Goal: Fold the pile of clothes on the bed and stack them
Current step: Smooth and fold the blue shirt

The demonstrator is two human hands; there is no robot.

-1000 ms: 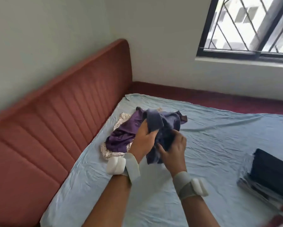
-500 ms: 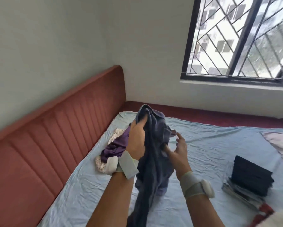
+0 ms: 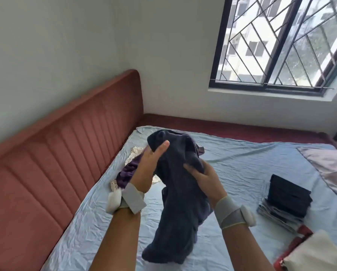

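You hold a dark blue garment (image 3: 180,194) up off the bed (image 3: 241,165), in front of you; it hangs bunched, its lower end drooping to about the sheet between your forearms. Your left hand (image 3: 150,165) is raised at the garment's upper left, wrist bent back, thumb (image 3: 161,148) stretched up across the cloth; the fingers are hidden behind the fabric, so it looks like a pinch of the top edge between thumb and fingers. Your right hand (image 3: 204,178) sits lower, at mid-height on the garment's right side, fingers curled in and gripping a fold of it. Both forearms come up from the bottom edge, each with a grey wrist strap (image 3: 133,197) carrying a white unit.

Behind the left hand, the rest of the pile lies on the sheet near the headboard (image 3: 66,153): a purple piece (image 3: 127,172) on top of a white patterned one (image 3: 114,185). Well apart on your right, a stack of folded clothes (image 3: 286,198) sits on the bed, dark piece on top, lighter ones under it. A pale pillow (image 3: 329,165) lies at the far right, and a cream and red item (image 3: 308,253) at the lower right corner. Barred window (image 3: 280,44) above the bed's far side.
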